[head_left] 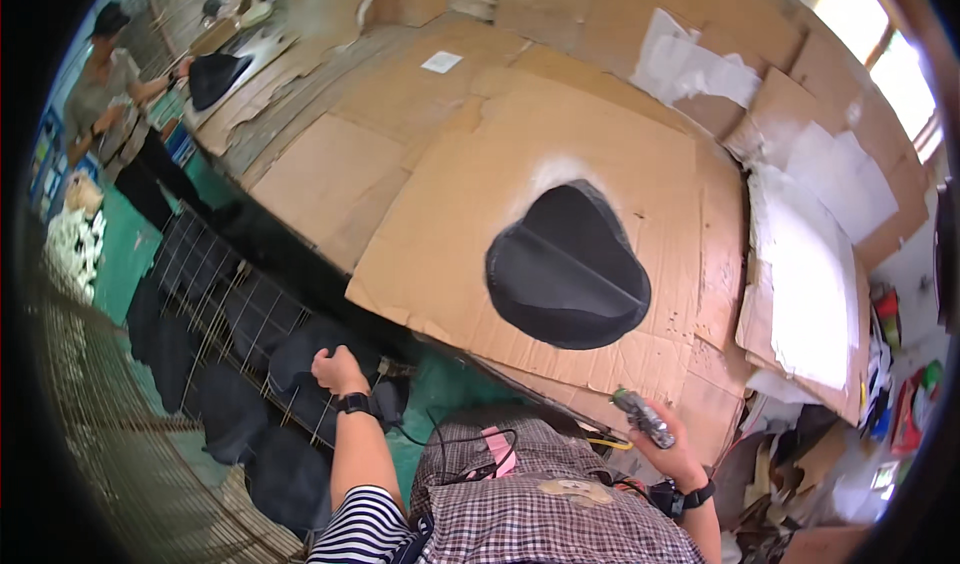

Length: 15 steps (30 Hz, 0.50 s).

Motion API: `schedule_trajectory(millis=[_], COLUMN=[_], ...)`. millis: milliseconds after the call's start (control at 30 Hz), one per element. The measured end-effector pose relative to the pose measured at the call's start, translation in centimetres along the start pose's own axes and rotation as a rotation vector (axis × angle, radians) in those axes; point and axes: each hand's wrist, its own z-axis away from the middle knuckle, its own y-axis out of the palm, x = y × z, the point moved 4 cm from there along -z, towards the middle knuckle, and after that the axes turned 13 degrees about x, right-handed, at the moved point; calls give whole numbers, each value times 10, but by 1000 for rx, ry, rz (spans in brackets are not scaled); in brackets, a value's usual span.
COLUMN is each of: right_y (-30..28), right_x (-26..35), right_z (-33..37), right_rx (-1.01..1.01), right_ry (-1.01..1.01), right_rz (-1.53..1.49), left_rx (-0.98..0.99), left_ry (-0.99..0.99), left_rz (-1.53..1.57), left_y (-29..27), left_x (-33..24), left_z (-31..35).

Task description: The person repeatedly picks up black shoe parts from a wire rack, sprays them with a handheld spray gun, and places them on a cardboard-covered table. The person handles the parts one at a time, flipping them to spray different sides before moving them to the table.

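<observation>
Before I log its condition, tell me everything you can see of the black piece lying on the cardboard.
The black piece looks like matte fabric, with a rounded, roughly three-lobed outline and a narrow edge band. A straight crease or seam slants across it from upper left to lower right. It rests on a cardboard sheet, its narrower far end next to a whitish patch. Nothing else visibly touches it.

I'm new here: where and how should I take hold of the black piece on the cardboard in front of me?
Probably pinch the black piece by its near rounded edge, coming from your side: that edge faces you, uncovered, while the narrower end points away.
</observation>
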Motion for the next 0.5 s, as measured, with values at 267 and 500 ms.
schedule_trajectory(millis=[267,500], right_y=[-90,-142], right_x=[-92,-177], right_z=[27,-43], right_rx=[-457,-593], right_ry=[96,188], right_rz=[-105,600], left_rx=[524,543], left_ry=[28,-68], left_rz=[-1091,-978], left_y=[3,-10], left_x=[142,177], left_z=[-74,-39])
